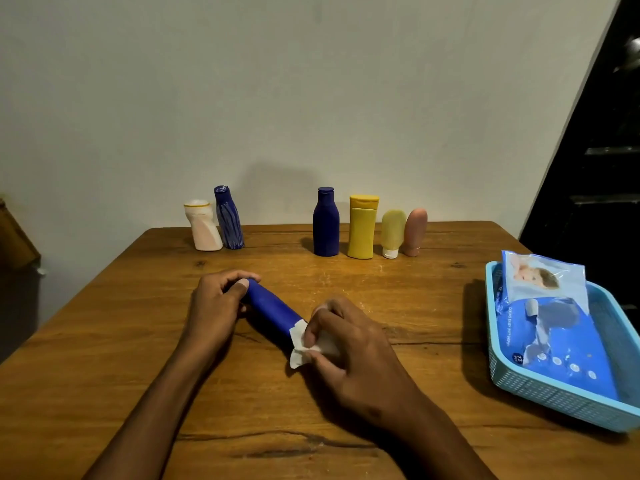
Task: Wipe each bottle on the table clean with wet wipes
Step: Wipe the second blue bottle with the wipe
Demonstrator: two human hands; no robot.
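Mostly smooth blue bottle (273,308), wipe (300,344) over end.

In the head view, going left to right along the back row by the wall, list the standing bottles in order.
White bottle → streaked blue bottle → dark blue bottle → yellow bottle → pale yellow tube → pink tube.

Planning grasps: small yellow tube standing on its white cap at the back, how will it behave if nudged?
The yellow tube likely tips easily: it stands on a narrow white cap, wider above. It looks like soft plastic, probably light and squeezable. The pink tube stands close beside it, so a fall may knock that.
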